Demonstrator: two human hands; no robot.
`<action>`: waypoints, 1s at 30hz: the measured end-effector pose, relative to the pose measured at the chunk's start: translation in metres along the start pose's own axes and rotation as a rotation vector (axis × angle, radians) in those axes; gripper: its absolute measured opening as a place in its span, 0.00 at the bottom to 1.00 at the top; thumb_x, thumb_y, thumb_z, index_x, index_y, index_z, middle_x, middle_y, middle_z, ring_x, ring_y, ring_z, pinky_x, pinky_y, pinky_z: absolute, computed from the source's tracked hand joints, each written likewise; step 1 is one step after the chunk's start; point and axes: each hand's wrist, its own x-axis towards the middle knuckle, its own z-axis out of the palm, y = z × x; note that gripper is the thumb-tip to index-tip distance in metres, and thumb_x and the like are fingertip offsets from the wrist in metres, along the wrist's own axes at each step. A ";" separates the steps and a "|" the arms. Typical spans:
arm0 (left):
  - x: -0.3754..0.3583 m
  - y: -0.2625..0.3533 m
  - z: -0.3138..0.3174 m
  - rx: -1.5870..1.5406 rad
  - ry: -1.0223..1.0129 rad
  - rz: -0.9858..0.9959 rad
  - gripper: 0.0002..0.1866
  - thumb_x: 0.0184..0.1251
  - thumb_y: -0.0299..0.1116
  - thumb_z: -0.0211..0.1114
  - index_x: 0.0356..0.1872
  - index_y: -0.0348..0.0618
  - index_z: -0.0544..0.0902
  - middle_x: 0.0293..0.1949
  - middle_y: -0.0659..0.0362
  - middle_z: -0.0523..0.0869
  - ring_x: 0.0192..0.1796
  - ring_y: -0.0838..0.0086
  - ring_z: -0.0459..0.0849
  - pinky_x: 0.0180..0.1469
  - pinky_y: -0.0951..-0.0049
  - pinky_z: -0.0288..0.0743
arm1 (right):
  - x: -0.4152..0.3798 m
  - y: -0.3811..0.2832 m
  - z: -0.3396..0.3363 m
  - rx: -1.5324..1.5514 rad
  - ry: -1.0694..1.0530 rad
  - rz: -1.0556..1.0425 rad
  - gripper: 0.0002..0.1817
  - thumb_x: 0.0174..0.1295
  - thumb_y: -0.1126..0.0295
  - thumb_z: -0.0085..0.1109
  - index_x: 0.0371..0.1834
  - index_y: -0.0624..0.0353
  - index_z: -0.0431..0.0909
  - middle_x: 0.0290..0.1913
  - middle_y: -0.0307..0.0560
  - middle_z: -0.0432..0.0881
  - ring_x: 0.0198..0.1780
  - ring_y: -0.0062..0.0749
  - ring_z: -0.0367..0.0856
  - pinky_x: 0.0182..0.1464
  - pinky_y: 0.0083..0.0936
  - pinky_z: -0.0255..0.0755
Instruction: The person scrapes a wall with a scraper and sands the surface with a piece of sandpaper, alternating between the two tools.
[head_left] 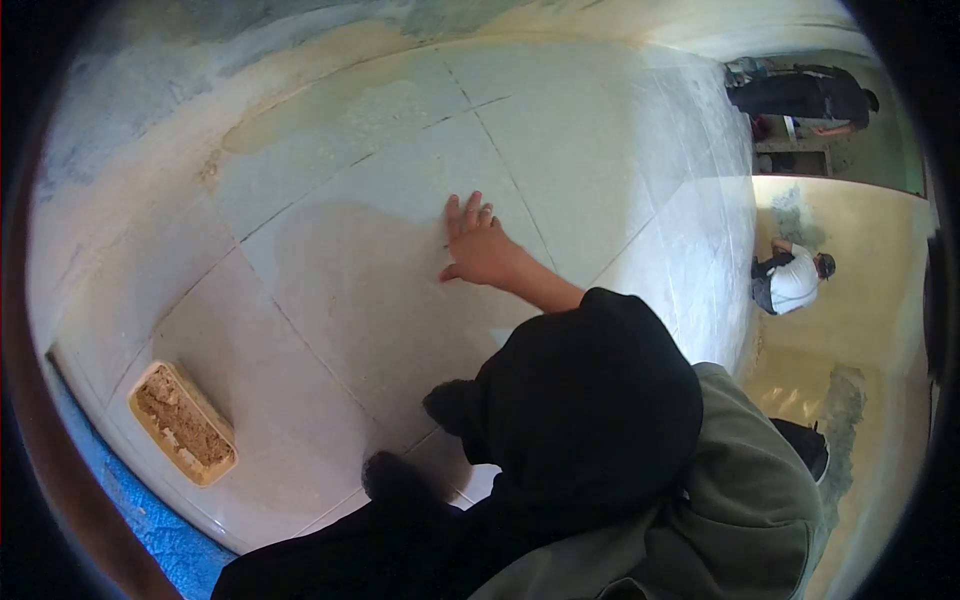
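My right hand (475,248) reaches past my black-clad knee (600,390), palm down with its fingers spread. It lies over the large pale floor tiles (400,170) and seems to touch one near a joint line; nothing is held in it. A ring shows on one finger. My left hand is out of the frame. To the left stands a cream rectangular tub (218,458), holding brown, crumbly material (180,415). My dark shoes (395,478) rest on the tiles below my hand.
A blue sheet (140,510) edges the floor at lower left. A stained wall (130,180) runs along the upper left. At right, a person in white (793,280) is by a yellowish wall (890,300); another in dark clothes (800,95) stands beyond a doorway.
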 end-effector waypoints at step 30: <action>-0.018 0.008 0.023 -0.138 -0.122 -0.109 0.36 0.62 0.42 0.51 0.74 0.62 0.55 0.73 0.63 0.59 0.76 0.66 0.51 0.72 0.40 0.19 | -0.168 -0.063 -0.235 0.354 0.221 -0.889 0.22 0.55 0.63 0.64 0.54 0.55 0.77 0.44 0.44 0.80 0.43 0.38 0.79 0.42 0.30 0.76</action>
